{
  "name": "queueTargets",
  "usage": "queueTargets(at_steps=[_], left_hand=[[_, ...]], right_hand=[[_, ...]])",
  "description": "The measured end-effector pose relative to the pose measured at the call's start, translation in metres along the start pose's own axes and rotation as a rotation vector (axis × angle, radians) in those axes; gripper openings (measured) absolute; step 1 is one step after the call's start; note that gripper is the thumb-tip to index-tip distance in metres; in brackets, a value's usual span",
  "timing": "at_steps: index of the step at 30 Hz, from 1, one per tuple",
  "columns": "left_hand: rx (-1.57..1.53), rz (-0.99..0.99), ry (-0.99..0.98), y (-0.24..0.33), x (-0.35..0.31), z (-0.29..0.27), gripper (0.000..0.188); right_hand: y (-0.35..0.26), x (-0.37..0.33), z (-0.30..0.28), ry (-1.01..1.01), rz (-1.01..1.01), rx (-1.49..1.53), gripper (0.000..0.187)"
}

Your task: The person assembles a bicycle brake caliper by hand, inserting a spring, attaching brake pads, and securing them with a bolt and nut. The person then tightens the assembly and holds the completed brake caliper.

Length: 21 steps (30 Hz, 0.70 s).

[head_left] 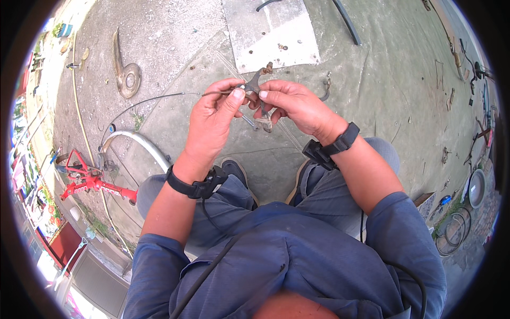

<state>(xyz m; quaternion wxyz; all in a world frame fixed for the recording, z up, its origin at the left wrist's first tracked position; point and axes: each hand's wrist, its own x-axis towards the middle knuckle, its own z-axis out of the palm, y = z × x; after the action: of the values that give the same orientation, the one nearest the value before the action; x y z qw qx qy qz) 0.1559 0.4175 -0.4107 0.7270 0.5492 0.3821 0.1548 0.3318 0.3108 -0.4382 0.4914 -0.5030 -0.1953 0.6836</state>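
Fingers of the right hand (297,106) clamped a grey bicycle brake caliper (254,84), held between both hands' fingertips, while the left hand (212,114) pinched a thin cable (154,98) beside it, apparently steadying both parts together. A red bicycle frame (98,183) lay well left of the fingers.

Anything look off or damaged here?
The metal part between the left hand and right hand looks rusty at its top. At left, the red bike frame lies on the ground, seemingly without wheels. Small bits lie scattered on the pale sheet.
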Motion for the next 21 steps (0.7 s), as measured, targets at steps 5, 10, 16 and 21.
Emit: queueTargets(at_steps=[5,10,16,21], left_hand=[[-0.127,-0.01,0.04,-0.004,-0.001,0.002,0.033],[-0.235,0.014,0.072,-0.008,-0.004,0.009,0.03],[-0.216,-0.016,0.072,-0.01,-0.005,0.008,0.034],[-0.223,-0.006,0.094,-0.013,-0.005,0.011,0.036]], right_hand=[[0.002,0.0,0.002,0.011,0.042,0.071,0.03],[0.005,0.001,0.001,0.034,0.063,0.117,0.026],[0.012,0.001,0.0,0.051,-0.01,0.05,0.036],[0.02,0.006,0.004,0.082,-0.134,-0.076,0.032]])
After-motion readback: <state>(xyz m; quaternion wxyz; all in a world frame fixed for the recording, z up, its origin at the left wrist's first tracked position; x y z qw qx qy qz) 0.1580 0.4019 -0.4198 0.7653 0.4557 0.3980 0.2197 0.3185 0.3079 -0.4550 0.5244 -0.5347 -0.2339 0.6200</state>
